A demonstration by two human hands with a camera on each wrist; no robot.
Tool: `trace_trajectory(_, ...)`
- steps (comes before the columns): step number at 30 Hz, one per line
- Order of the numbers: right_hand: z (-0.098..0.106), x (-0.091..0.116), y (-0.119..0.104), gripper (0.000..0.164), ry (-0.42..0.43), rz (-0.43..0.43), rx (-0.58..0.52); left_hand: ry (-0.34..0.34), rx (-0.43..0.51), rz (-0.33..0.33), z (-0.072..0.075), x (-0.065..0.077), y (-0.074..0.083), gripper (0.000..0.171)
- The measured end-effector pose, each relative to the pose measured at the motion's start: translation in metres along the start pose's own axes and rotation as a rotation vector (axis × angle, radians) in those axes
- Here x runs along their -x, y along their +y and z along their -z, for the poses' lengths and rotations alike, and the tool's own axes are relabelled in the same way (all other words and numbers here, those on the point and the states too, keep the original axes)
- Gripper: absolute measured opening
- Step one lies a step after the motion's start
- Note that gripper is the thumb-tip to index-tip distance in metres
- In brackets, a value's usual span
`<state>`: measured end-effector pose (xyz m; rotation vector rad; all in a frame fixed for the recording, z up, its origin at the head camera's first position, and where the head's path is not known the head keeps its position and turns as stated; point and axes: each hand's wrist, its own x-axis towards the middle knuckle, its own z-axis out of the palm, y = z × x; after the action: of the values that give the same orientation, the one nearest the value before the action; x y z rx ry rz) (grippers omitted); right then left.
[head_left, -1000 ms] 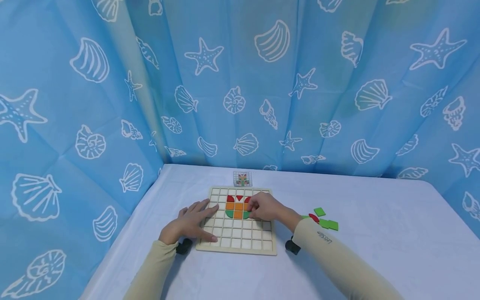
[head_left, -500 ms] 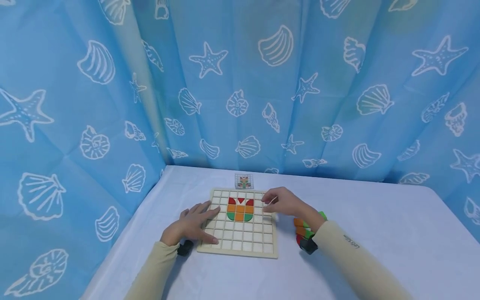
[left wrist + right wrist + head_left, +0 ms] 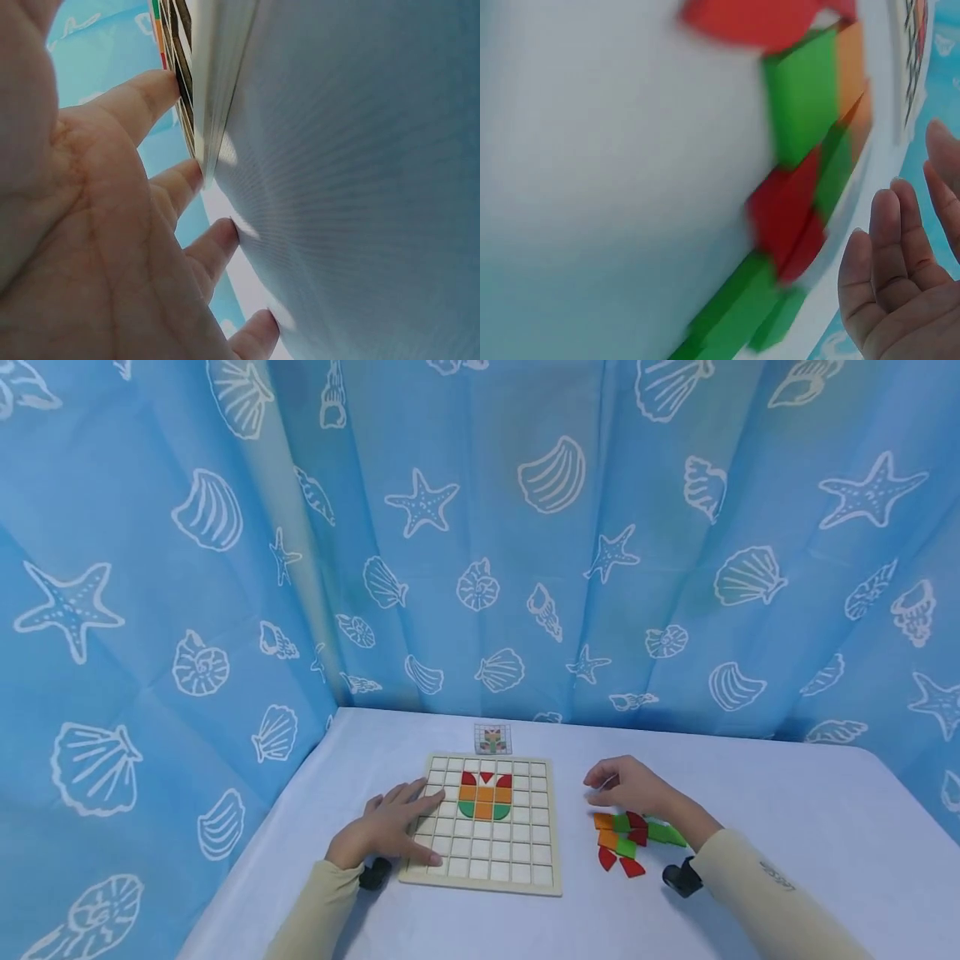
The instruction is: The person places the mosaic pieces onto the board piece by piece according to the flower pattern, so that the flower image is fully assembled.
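We saw the left hand (image 3: pixel 393 827) on the board (image 3: pixel 517 852) and the right hand (image 3: pixel 633 789) near the loose tiles (image 3: pixel 625 847).
The left hand's fingers (image 3: pixel 214 247) were spread, some on the board's left edge, others past it over the desk (image 3: pixel 780 793). The right hand's were loosely curved and a little parted. The loose tiles, red, orange and green, lay clustered right of the board. In the board's grid we could see a pattern (image 3: pixel 485 795): red along the top, orange across the middle, and an orange square between two rounded green corners below. A small picture card (image 3: pixel 492 739) lay just beyond the board.
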<state>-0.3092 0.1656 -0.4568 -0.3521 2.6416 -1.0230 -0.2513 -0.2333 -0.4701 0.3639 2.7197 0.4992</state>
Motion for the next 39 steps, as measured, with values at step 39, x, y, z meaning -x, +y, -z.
trace_trajectory(39, 0.038, 0.018, 0.068, 0.037, -0.042, -0.225, -0.001, -0.009, -0.005, 0.018, -0.001, 0.003, 0.004, 0.104)
